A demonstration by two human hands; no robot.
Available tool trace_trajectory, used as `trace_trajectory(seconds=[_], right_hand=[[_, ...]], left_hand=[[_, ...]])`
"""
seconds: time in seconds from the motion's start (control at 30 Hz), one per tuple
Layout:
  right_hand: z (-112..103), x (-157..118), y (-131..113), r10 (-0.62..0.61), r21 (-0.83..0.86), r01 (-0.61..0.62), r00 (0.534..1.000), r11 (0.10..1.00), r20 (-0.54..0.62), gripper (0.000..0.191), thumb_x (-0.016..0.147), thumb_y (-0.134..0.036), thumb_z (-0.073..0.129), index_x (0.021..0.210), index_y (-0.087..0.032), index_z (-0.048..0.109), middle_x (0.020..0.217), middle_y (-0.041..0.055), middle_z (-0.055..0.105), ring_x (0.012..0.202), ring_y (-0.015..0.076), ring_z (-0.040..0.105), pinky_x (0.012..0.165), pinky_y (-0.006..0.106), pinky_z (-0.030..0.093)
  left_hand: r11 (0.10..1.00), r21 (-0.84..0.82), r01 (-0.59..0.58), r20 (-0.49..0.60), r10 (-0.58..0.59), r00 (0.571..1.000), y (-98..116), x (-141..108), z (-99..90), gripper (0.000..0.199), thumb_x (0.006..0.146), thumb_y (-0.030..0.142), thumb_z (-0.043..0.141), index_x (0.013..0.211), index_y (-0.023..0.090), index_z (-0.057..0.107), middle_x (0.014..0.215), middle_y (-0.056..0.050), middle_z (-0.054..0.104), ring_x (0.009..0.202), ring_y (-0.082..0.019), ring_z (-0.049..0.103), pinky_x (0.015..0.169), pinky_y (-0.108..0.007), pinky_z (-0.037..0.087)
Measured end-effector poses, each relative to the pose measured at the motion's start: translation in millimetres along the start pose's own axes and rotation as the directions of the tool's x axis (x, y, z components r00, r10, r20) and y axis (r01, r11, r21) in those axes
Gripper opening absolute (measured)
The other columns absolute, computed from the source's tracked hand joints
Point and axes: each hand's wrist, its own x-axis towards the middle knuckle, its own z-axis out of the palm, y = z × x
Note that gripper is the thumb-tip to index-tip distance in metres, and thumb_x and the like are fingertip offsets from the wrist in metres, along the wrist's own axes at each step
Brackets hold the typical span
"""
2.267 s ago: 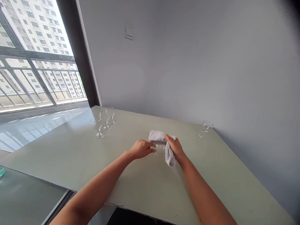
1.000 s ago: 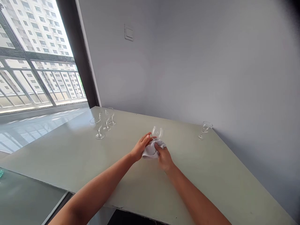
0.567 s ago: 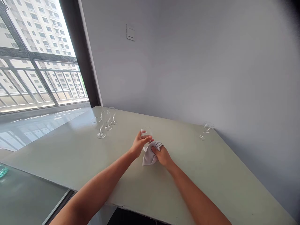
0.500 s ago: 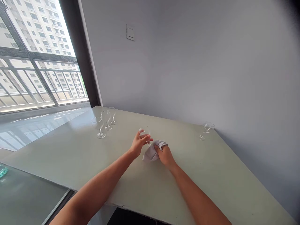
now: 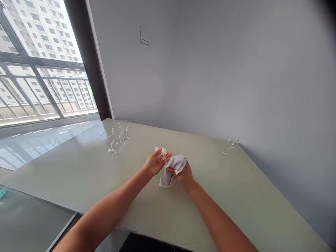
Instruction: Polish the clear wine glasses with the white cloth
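Note:
A clear stemmed glass [image 5: 160, 149] lies tilted in my left hand [image 5: 155, 163], its bowl pointing away to the upper left. The palm is turned partly up, with the fingers under the glass and the thumb over it. My right hand [image 5: 185, 173] grips a pale grey-white cloth [image 5: 176, 163] that drapes down toward the table. Part of the cloth covers the foot end of the glass, so the foot is hidden. Both hands are over the middle of the pale table [image 5: 210, 203].
Three stemmed glasses [image 5: 112, 141] stand upright at the table's back left. Another glass [image 5: 232, 142] is near the wall at the back right. A lower glass-topped surface [image 5: 34, 213] adjoins at left, with a teal glass object [image 5: 2, 193] on it.
My left hand has rolled its palm upward and turned the glass. The cloth in my right hand has shifted and now hangs lower in front.

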Motion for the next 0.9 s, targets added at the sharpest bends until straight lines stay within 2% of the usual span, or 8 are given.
trace_trajectory(seconds=[0.1, 0.23, 0.4, 0.47, 0.53, 0.6, 0.77, 0.9], right_hand=[[2, 1, 1, 0.081, 0.072, -0.084, 0.995, 0.994, 0.053, 0.033, 0.083, -0.044, 0.043, 0.099, -0.021, 0.061, 0.093, 0.0055, 0.067, 0.089, 0.0222, 0.059, 0.077, 0.032, 0.044], [-1, 2, -4, 0.15, -0.119, -0.129, 0.97, 0.985, 0.193, 0.034, 0.085, -0.043, 0.039, 0.091, -0.02, 0.063, 0.092, 0.006, 0.067, 0.088, 0.0202, 0.06, 0.076, 0.03, 0.042], [-37, 3, -14, 0.258, -0.317, -0.086, 0.792, 0.945, 0.554, 0.044, 0.063, -0.066, 0.056, 0.062, -0.022, 0.061, 0.057, 0.0011, 0.062, 0.055, 0.0175, 0.056, 0.054, 0.027, 0.035], [-54, 8, -19, 0.297, -0.334, -0.15, 0.842, 0.931, 0.45, 0.045, 0.065, -0.068, 0.052, 0.064, -0.024, 0.061, 0.054, -0.0004, 0.06, 0.051, 0.0152, 0.053, 0.051, 0.026, 0.03], [-62, 15, -27, 0.305, -0.348, -0.224, 0.931, 0.91, 0.199, 0.045, 0.075, -0.064, 0.043, 0.071, -0.024, 0.063, 0.059, 0.0006, 0.061, 0.054, 0.0146, 0.053, 0.051, 0.026, 0.029], [-56, 24, -36, 0.26, -0.345, -0.235, 0.965, 0.909, 0.027, 0.041, 0.08, -0.058, 0.041, 0.079, -0.024, 0.064, 0.067, 0.0027, 0.064, 0.059, 0.0153, 0.055, 0.054, 0.026, 0.03], [-13, 40, -42, 0.171, -0.356, -0.111, 0.975, 0.928, 0.14, 0.034, 0.085, -0.046, 0.039, 0.08, -0.023, 0.064, 0.074, 0.0041, 0.067, 0.062, 0.0159, 0.058, 0.055, 0.026, 0.032], [-5, 40, -17, 0.228, -0.378, -0.163, 0.964, 0.911, 0.133, 0.033, 0.086, -0.041, 0.037, 0.079, -0.024, 0.064, 0.072, 0.0011, 0.067, 0.063, 0.0147, 0.059, 0.054, 0.024, 0.032]], left_hand=[[0.999, -0.034, -0.033, 0.019, 0.034, 0.999, 3, -1, 1.2, 0.015, 0.081, 0.025, 0.055, 0.078, 0.011, 0.051, 0.083, -0.012, 0.063, 0.082, -0.019, 0.064, 0.074, -0.027, 0.054], [0.98, -0.078, -0.185, 0.0, 0.185, 0.983, 14, 6, -3.9, 0.015, 0.081, 0.025, 0.054, 0.08, 0.01, 0.052, 0.085, -0.012, 0.062, 0.086, -0.019, 0.064, 0.079, -0.028, 0.052], [0.887, -0.011, -0.461, 0.028, 0.461, 0.887, 22, 7, -6.1, 0.018, 0.076, 0.026, 0.061, 0.082, 0.017, 0.046, 0.087, -0.005, 0.059, 0.093, -0.022, 0.062, 0.086, -0.036, 0.048], [0.832, 0.052, -0.552, 0.07, 0.549, 0.833, 19, 2, -2.5, 0.026, 0.075, 0.028, 0.063, 0.09, 0.021, 0.043, 0.09, -0.001, 0.058, 0.095, -0.021, 0.061, 0.088, -0.038, 0.046], [0.782, 0.138, -0.608, 0.122, 0.596, 0.794, 11, -5, 3.3, 0.035, 0.074, 0.03, 0.063, 0.098, 0.026, 0.039, 0.097, 0.0, 0.055, 0.096, -0.02, 0.061, 0.09, -0.039, 0.044], [0.734, 0.229, -0.64, 0.178, 0.614, 0.769, -1, -14, 9.6, 0.043, 0.073, 0.032, 0.064, 0.106, 0.029, 0.036, 0.104, -0.002, 0.053, 0.098, -0.02, 0.06, 0.089, -0.037, 0.044], [0.697, 0.32, -0.642, 0.314, 0.561, 0.766, -23, -21, 14.7, 0.052, 0.074, 0.034, 0.061, 0.115, 0.031, 0.03, 0.116, -0.006, 0.046, 0.106, -0.023, 0.055, 0.088, -0.037, 0.044], [0.587, 0.498, -0.638, 0.407, 0.491, 0.77, -25, -5, 0.7, 0.063, 0.073, 0.036, 0.061, 0.124, 0.029, 0.024, 0.124, -0.01, 0.045, 0.117, -0.023, 0.045, 0.095, -0.038, 0.037]])
